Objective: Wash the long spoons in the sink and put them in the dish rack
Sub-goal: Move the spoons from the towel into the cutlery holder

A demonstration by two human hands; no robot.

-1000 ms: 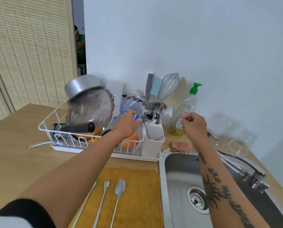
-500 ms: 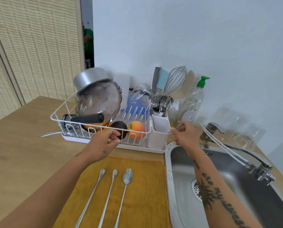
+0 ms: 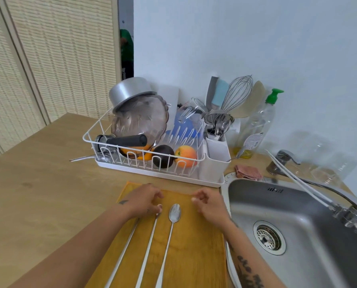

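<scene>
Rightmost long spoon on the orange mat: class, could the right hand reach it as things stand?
Probably yes: the right hand is just beside the rightmost spoon, above the mat, with nothing between them.

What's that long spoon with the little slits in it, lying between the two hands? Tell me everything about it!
The long shiny silver metal spoon has a small oval bowl with what look like short slits near its tip, and a very thin, straight handle. It lies flat on the orange-yellow cloth mat, bowl end pointing toward the white wire dish rack. Its handle runs off the picture's bottom edge. The left hand and right hand sit either side of its bowl; neither touches it.
</scene>
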